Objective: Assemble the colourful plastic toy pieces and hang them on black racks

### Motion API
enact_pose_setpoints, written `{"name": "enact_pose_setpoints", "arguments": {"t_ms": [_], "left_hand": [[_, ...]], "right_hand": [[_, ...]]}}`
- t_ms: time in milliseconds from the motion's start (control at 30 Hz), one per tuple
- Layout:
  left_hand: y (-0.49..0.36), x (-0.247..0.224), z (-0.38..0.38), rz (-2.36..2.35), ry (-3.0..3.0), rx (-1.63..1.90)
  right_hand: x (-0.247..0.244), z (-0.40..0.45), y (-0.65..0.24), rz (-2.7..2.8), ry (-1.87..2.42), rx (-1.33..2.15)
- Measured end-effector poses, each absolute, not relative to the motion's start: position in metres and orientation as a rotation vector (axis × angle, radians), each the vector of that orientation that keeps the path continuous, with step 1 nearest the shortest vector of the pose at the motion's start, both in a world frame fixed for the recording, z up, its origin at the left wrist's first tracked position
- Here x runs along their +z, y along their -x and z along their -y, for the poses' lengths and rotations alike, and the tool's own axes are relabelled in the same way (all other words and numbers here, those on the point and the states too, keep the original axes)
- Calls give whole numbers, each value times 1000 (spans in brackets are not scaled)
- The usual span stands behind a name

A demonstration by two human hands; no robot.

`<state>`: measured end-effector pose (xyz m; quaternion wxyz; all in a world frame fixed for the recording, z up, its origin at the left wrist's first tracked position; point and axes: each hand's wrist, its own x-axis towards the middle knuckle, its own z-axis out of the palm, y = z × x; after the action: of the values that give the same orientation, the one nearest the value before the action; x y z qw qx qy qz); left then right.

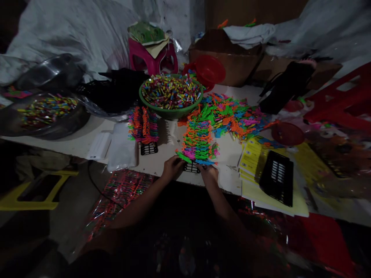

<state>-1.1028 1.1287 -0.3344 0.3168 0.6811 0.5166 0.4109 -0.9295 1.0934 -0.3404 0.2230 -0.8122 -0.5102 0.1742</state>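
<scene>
My left hand [173, 168] has its fingers curled together at the near left corner of a black slotted plastic rack [191, 167], touching a bright green plastic piece [183, 156]. On the other side my right hand [209, 173] is closed too, its fingertips by the rack's right edge, just under a blue plastic piece [205, 162]. What exactly lies between the fingers of either hand is too dark and small to tell. Rows of small orange, green, pink and blue plastic pieces [197, 135] cover the rack beyond my hands.
A second filled rack [143, 125] stands left, beside clear plastic packaging [123, 146]. Behind are a green basin [171, 112] of small colourful parts and a loose pile of plastic pieces [232, 116]. Yellow cards [249, 160] and a black tray [277, 177] lie right.
</scene>
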Motion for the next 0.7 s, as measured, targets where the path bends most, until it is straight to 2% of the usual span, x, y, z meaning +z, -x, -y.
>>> {"name": "enact_pose_setpoints", "arguments": {"t_ms": [367, 700], "left_hand": [[1097, -336, -1128, -1419, -1863, 1077], [1096, -329, -1128, -1448, -1849, 1057]], "right_hand": [[-339, -1097, 928, 1578, 2337, 417], [-334, -1097, 929, 1564, 2318, 519]]}}
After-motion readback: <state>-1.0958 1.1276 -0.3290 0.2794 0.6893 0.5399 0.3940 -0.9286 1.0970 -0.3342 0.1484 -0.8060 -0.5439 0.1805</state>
